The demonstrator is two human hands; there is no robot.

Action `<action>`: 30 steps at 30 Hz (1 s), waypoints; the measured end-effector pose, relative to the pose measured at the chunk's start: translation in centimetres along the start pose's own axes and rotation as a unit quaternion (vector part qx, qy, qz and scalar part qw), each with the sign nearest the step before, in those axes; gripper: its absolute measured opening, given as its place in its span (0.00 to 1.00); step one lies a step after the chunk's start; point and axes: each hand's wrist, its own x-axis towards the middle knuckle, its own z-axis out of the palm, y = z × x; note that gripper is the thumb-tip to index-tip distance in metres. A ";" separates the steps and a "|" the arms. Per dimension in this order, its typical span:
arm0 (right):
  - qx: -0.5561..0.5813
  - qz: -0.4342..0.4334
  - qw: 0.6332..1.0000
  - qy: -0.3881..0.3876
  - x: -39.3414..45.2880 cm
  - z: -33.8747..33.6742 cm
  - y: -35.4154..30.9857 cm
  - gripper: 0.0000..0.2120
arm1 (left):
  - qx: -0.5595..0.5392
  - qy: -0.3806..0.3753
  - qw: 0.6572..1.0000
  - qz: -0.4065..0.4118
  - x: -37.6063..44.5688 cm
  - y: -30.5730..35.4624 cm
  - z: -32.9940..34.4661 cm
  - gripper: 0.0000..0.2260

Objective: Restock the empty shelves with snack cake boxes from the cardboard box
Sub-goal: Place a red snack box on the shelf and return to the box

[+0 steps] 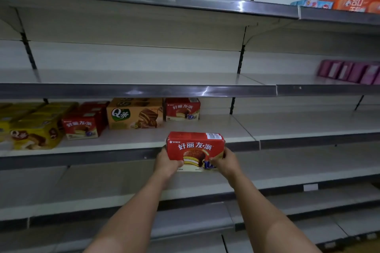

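You hold the red snack cake box upright at the front edge of the third shelf, long axis running left-right, printed face toward you. Your left hand and right hand grip its ends, fingers curled around the lower corners.

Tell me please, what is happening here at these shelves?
A person is restocking a store shelf. The left hand and the right hand hold one red snack cake box by its two ends, at the front edge of the shelf. On this shelf, further back and to the left, there are already other red boxes, a tan box and yellow boxes. To the right of them the shelf is bare. The box is not clearly set down yet.
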 end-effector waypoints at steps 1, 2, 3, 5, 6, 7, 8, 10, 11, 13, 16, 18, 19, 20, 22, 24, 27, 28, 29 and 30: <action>-0.008 -0.003 1.000 0.003 1.1 0.1 -0.4 0.20 | 0.007 0.001 1.000 0.002 1.1 0.4 0.0 0.27; -0.012 -0.009 1.000 0.006 2.3 0.2 -1.1 0.20 | 0.015 0.004 1.000 0.006 2.4 0.8 0.0 0.27; -0.020 -0.013 1.000 0.012 3.3 0.3 -1.6 0.20 | 0.026 0.008 1.000 0.011 3.5 1.1 0.0 0.26; -0.036 -0.016 0.999 0.023 5.5 0.6 -2.8 0.19 | 0.038 0.015 0.999 0.021 5.8 1.7 0.0 0.25; -0.047 -0.014 0.998 0.025 6.4 0.8 -3.1 0.19 | 0.040 0.020 0.999 0.026 6.8 1.9 -0.1 0.24; -0.058 -0.016 0.998 0.025 7.5 1.0 -3.4 0.19 | 0.038 0.025 0.999 0.030 8.0 2.0 0.0 0.22; -0.069 -0.018 0.997 0.024 8.3 1.3 -3.7 0.19 | 0.037 0.029 0.998 0.035 8.9 2.1 0.0 0.21; -0.082 -0.020 0.996 0.026 10.2 2.1 -3.7 0.19 | 0.039 0.036 0.998 0.042 10.7 1.9 0.1 0.19; -0.086 -0.024 0.996 0.029 10.8 2.4 -3.7 0.19 | 0.046 0.040 0.997 0.046 11.4 1.8 0.0 0.19; -0.093 -0.033 0.995 0.027 12.1 3.0 -3.4 0.19 | 0.071 0.047 0.995 0.049 12.8 1.3 0.0 0.18; -0.100 -0.036 0.994 0.018 13.9 3.7 -2.8 0.19 | 0.144 0.050 0.987 0.046 14.5 0.6 0.1 0.18; -0.108 -0.045 0.993 0.016 15.3 3.9 -2.4 0.18 | 0.231 0.063 0.970 0.051 15.5 0.3 0.2 0.19; -0.109 -0.053 0.992 0.016 16.1 4.0 -2.2 0.18 | 0.259 0.072 0.962 0.057 16.2 0.2 0.4 0.20; -0.110 -0.060 0.992 0.016 16.8 4.0 -2.2 0.17 | 0.272 0.079 0.957 0.062 16.7 0.2 0.6 0.21; -0.117 -0.067 0.991 0.014 18.2 4.1 -2.3 0.14 | 0.276 0.088 0.954 0.070 18.1 0.4 1.0 0.22; -0.137 -0.069 0.988 0.007 19.5 3.9 -2.4 0.11 | 0.275 0.091 0.955 0.058 19.4 0.6 1.5 0.22; -0.161 -0.075 0.984 0.005 21.3 3.8 -2.5 0.13 | 0.255 0.111 0.959 0.052 20.8 0.3 2.3 0.21; -0.163 -0.077 0.984 0.009 21.8 3.9 -2.5 0.14 | 0.250 0.120 0.960 0.050 21.1 0.2 2.6 0.20; -0.163 -0.080 0.983 0.013 22.2 3.9 -2.4 0.14 | 0.246 0.130 0.959 0.047 21.5 0.0 2.9 0.19; -0.162 -0.083 0.983 0.016 22.6 4.0 -2.4 0.13 | 0.244 0.139 0.959 0.041 21.6 -0.1 3.2 0.20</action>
